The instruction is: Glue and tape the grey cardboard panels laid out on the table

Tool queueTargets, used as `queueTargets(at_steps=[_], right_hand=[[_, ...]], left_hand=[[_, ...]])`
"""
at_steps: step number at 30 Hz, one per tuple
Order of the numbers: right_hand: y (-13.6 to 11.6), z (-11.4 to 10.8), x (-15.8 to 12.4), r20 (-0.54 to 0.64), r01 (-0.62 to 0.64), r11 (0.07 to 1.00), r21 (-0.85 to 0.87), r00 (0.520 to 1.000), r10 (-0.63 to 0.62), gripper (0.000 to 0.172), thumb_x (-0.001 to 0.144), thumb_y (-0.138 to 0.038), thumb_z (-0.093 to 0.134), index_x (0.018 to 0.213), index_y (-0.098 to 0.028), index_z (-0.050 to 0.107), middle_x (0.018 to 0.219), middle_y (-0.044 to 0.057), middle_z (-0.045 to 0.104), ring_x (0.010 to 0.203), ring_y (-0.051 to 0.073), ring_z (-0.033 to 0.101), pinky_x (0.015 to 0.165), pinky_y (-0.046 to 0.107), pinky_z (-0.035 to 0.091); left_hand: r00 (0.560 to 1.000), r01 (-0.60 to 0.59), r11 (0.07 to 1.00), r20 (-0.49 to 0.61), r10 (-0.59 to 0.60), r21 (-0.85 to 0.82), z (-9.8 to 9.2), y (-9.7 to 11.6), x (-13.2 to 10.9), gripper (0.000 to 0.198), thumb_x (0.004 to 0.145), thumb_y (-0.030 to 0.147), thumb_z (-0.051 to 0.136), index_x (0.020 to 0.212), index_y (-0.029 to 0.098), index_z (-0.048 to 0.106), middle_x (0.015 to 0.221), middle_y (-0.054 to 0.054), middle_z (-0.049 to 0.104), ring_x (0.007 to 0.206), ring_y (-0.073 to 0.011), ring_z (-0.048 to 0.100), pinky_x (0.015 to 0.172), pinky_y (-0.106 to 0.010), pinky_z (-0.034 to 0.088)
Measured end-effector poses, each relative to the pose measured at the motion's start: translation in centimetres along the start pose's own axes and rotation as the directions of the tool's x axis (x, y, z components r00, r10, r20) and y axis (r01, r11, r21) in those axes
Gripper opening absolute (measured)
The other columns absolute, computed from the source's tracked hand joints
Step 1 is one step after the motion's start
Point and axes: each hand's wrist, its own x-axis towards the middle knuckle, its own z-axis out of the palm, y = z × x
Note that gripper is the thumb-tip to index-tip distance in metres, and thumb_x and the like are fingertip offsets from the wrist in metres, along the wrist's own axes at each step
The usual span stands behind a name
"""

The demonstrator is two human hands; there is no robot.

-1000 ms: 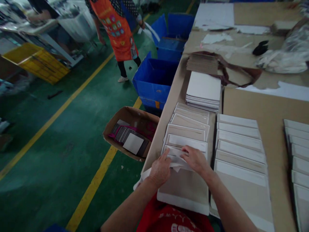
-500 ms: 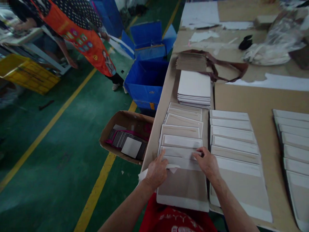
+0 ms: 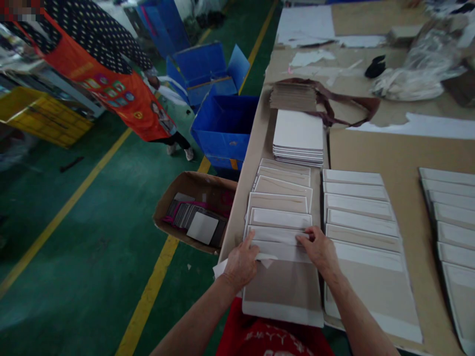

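Observation:
A fanned row of beige boards with white strips along their edges lies in front of me, the nearest board overlapped by those behind. My left hand rests on its left side, index finger stretched to the left end of a white strip. Its other fingers are curled round a piece of white paper, which sticks out on both sides. At the strip's right end, my right hand has thumb and index finger pinched on the edge; the fingertips partly hide the contact.
More overlapping boards lie to the right, with another row beyond. A stack of white boards stands behind. Left of the table are a cardboard box, a blue bin and a person in an orange apron.
My hands stay almost in place on the strip. The person in the orange apron has shifted right and nearer, and the blue flaps near that person's hand have moved left.

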Motion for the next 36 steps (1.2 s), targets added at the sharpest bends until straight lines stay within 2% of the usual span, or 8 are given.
queueTargets(at_steps=[8, 13, 17, 19, 22, 25, 29, 36], right_hand=[[0.1, -0.6, 0.1, -0.046, -0.003, 0.989, -0.146, 0.999, -0.004, 0.024, 0.084, -0.042, 0.059, 0.096, -0.021, 0.058, 0.08, 0.003, 0.066, 0.071, 0.02, 0.061, 0.06, 0.028, 0.035], [0.3, -1.9, -0.1, -0.106, 0.023, 0.963, -0.267, 0.993, -0.053, 0.017, 0.087, -0.03, 0.054, 0.1, -0.02, 0.056, 0.096, 0.007, 0.066, 0.07, 0.02, 0.062, 0.057, 0.029, 0.035], [2.2, -2.3, -2.8, -0.199, 0.048, 0.994, -0.101, 0.978, -0.068, 0.02, 0.086, -0.03, 0.052, 0.103, -0.019, 0.054, 0.094, 0.006, 0.065, 0.069, 0.018, 0.063, 0.062, 0.029, 0.042], [3.4, -1.8, -5.0, -0.165, 0.072, 0.997, -0.017, 0.983, -0.074, 0.021, 0.087, -0.033, 0.05, 0.103, -0.02, 0.054, 0.092, 0.005, 0.065, 0.069, 0.018, 0.064, 0.064, 0.029, 0.045], [4.9, -0.5, -8.5, -0.078, 0.109, 0.993, -0.035, 0.991, -0.112, 0.023, 0.089, -0.035, 0.043, 0.104, -0.021, 0.054, 0.098, 0.007, 0.065, 0.074, 0.019, 0.065, 0.066, 0.031, 0.047], [5.4, 1.0, -10.7, -0.059, 0.131, 0.987, -0.091, 0.989, -0.137, 0.026, 0.091, -0.034, 0.039, 0.107, -0.019, 0.054, 0.102, 0.01, 0.066, 0.082, 0.022, 0.066, 0.071, 0.033, 0.048], [5.0, 1.7, -11.1, -0.072, 0.084, 0.992, -0.098, 0.993, -0.091, 0.03, 0.09, -0.035, 0.039, 0.11, -0.019, 0.054, 0.106, 0.011, 0.067, 0.086, 0.022, 0.067, 0.073, 0.033, 0.048], [4.9, 1.4, -11.1, -0.011, 0.005, 0.995, -0.1, 1.0, -0.006, 0.033, 0.092, -0.042, 0.038, 0.11, -0.02, 0.055, 0.094, 0.007, 0.071, 0.083, 0.023, 0.068, 0.072, 0.033, 0.048]], left_hand=[[1.0, -0.02, 1.0, 0.002, 0.02, 0.0, 0.1, -0.4, 0.1, 0.023, 0.075, 0.007, 0.052, 0.094, 0.017, 0.059, 0.157, -0.013, 0.025, 0.122, -0.0274, 0.054, 0.099, -0.04, 0.046], [0.999, -0.035, 0.999, -0.001, 0.035, -0.035, 0.0, -0.4, 0.0, 0.023, 0.074, 0.006, 0.053, 0.094, 0.017, 0.059, 0.156, -0.014, 0.025, 0.127, -0.0274, 0.049, 0.101, -0.039, 0.044], [0.995, -0.053, 0.994, -0.088, 0.045, -0.093, 0.5, -0.5, -0.2, 0.024, 0.072, 0.003, 0.055, 0.091, 0.016, 0.06, 0.155, -0.013, 0.027, 0.132, -0.0265, 0.044, 0.107, -0.037, 0.039], [0.988, -0.056, 0.992, -0.151, 0.038, -0.116, 0.9, -0.6, -0.8, 0.023, 0.071, 0.001, 0.055, 0.088, 0.016, 0.062, 0.154, -0.012, 0.03, 0.133, -0.0259, 0.042, 0.109, -0.035, 0.037], [0.979, -0.019, 0.99, -0.204, -0.01, -0.139, 1.5, -0.8, -2.3, 0.027, 0.072, 0.002, 0.054, 0.092, 0.017, 0.064, 0.148, -0.011, 0.039, 0.129, -0.0232, 0.045, 0.109, -0.034, 0.037], [0.982, 0.062, 0.984, -0.168, -0.09, -0.167, 2.2, -0.9, -4.5, 0.033, 0.073, 0.002, 0.052, 0.098, 0.018, 0.065, 0.144, -0.009, 0.045, 0.127, -0.0208, 0.047, 0.11, -0.032, 0.034], [0.98, 0.173, 0.957, -0.053, -0.19, -0.235, 2.9, -0.5, -6.6, 0.03, 0.075, 0.005, 0.052, 0.096, 0.021, 0.066, 0.14, -0.004, 0.051, 0.125, -0.0171, 0.049, 0.108, -0.028, 0.034], [0.977, 0.2, 0.94, -0.011, -0.211, -0.277, 2.8, 0.1, -7.0, 0.023, 0.073, 0.008, 0.054, 0.088, 0.02, 0.067, 0.14, -0.003, 0.053, 0.127, -0.016, 0.048, 0.111, -0.026, 0.03]])
